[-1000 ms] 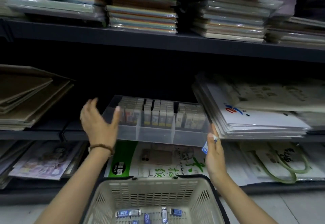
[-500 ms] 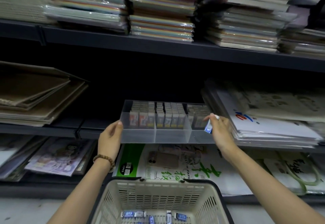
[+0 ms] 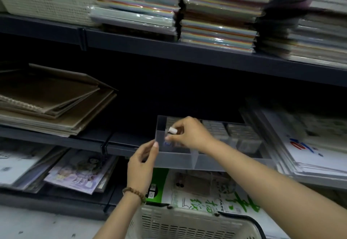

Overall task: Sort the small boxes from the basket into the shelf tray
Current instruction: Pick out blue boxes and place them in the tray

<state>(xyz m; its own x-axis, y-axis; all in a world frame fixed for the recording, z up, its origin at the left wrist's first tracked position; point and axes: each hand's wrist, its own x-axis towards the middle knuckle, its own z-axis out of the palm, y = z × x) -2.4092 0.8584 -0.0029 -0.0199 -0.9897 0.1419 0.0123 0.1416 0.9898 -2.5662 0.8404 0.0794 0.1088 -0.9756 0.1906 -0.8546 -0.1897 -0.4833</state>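
Holding a small box at the left compartment of the clear tray.
Pinching it in the right hand, partly behind the tray's wall; gripping the tray's front left corner with the left hand, above the basket.

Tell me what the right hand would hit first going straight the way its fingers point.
Probably the left wall of the clear tray, past the small box the right hand pinches; the left hand grips that corner. Depth unclear.

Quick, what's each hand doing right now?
Left hand: holding the clear tray by its front corner.
Right hand: pinching a small box over the tray.
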